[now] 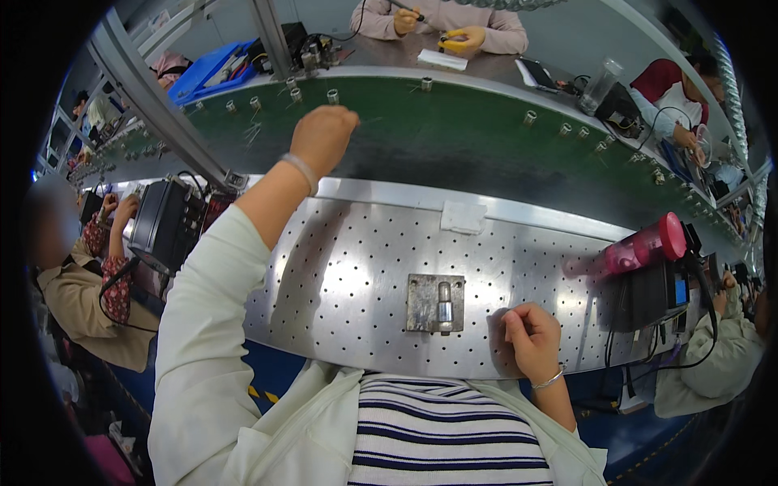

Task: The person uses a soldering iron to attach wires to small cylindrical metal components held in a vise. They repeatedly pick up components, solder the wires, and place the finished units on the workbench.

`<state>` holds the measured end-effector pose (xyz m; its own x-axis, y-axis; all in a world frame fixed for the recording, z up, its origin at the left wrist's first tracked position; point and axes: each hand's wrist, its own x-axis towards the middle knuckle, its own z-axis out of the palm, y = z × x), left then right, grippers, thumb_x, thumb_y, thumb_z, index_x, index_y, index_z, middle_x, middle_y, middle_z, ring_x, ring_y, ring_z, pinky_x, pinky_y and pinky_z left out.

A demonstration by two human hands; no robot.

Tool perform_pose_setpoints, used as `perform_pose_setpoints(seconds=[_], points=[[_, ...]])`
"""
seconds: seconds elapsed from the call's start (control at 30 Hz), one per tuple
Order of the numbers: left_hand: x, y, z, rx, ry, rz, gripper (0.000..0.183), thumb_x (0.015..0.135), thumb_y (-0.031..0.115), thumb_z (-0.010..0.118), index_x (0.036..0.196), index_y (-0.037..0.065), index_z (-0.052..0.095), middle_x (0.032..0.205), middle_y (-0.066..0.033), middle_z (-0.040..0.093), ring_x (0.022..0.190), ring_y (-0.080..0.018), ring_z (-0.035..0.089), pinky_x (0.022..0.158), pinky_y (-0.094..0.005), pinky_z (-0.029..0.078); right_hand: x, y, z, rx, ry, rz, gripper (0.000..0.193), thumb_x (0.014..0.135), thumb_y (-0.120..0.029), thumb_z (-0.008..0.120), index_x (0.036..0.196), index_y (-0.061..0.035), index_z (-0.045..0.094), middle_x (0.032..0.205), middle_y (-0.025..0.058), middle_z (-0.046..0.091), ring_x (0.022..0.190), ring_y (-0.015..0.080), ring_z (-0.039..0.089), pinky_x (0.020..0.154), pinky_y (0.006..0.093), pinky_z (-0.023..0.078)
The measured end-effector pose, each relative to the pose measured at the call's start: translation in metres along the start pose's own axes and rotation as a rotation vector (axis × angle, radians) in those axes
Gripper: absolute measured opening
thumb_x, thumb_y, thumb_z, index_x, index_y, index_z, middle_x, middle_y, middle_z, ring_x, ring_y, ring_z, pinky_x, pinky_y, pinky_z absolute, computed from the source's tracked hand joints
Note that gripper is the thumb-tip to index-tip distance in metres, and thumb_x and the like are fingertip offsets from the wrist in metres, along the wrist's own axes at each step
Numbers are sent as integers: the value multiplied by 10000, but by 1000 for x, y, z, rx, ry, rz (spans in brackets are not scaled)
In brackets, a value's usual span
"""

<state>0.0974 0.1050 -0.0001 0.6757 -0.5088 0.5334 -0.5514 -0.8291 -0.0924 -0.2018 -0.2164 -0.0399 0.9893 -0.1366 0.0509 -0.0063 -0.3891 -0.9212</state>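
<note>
My left hand point(322, 139) reaches out over the green conveyor belt point(454, 134), its fingers curled and mostly hidden behind the knuckles. What they hold, if anything, I cannot make out. Just beyond it a small metal cylinder point(332, 96) stands on the belt. My right hand point(533, 336) rests at the near edge of the perforated metal worktop point(365, 267). Its thumb and fingers are curled in, and nothing shows between them. To its left sits a square metal fixture point(418, 303), with a shiny cylindrical piece point(445, 301) lying across its top.
Several more small metal cylinders point(530, 118) stand along the belt. A pink translucent container point(640, 245) leans above a black box point(655, 296) on the right. At left are a metal post point(162, 97) and a black device point(162, 223). People work opposite and on both sides.
</note>
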Motion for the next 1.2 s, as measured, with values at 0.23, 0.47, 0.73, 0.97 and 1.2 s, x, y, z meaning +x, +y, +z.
perform_pose_setpoints(seconds=[0.23,0.47,0.73,0.97,1.2], points=[[-17,-2,-13,-88,-101,-410,179,797,254,706,810,78,679,830,-120,671,797,-322,646,700,-421,506,-4,4,2,-39,38,-40,146,892,-56,616,755,-12,596,585,17,550,496,78,498,473,222,379],[-118,68,-60,-403,21,-293,166,807,234,680,742,83,656,727,-70,626,741,-279,594,657,-390,469,-12,8,-4,249,-19,81,104,914,-48,579,830,9,557,671,51,580,544,83,512,508,210,405],[-213,-4,-138,34,236,-575,79,708,52,702,764,73,650,813,-72,626,847,-285,576,760,-398,455,-69,10,-92,363,-437,834,222,870,-255,685,908,-41,641,861,81,649,775,209,598,739,288,470],[-265,-55,-174,458,37,-625,106,599,0,734,634,79,673,1418,-115,429,1324,-378,348,1054,-483,335,-25,36,-19,241,-183,740,216,866,-254,682,905,-44,645,865,84,652,782,213,601,743,296,472],[-245,-62,-164,482,-164,-668,55,606,68,755,629,92,711,1556,-107,241,1444,-372,140,1100,-596,201,0,44,15,248,-166,669,211,863,-253,678,901,-48,650,869,86,654,789,216,604,748,303,474]])
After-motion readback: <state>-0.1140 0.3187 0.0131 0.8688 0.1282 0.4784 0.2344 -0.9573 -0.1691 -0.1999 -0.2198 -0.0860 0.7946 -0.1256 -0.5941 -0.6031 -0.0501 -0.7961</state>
